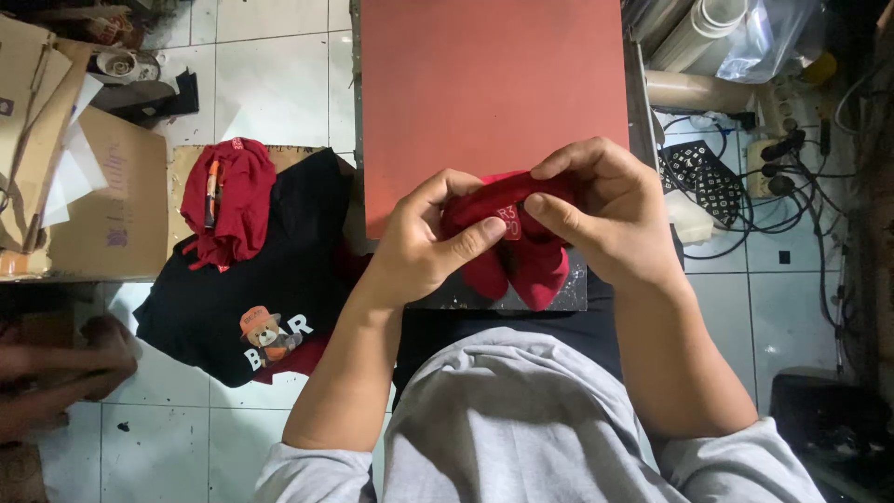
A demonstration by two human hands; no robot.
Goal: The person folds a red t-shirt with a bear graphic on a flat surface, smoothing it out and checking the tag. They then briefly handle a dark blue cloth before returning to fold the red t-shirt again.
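Note:
A bunched red garment (521, 256) with a small label hangs between both of my hands above the near edge of a red flat press pad (484, 84). My left hand (424, 244) grips its left side, thumb pressed near the label. From the right, my right hand (601, 210) pinches the top of the same cloth with its fingers curled over it. Part of the garment is hidden under my fingers.
A pile of clothes lies on the tiled floor at left: a black shirt with a bear print (251, 289) and a red garment (228, 200) on top. Cardboard sheets (102, 196) lie further left. Cables and a power strip (782, 168) sit at right. Another person's hand (65, 368) shows at the left edge.

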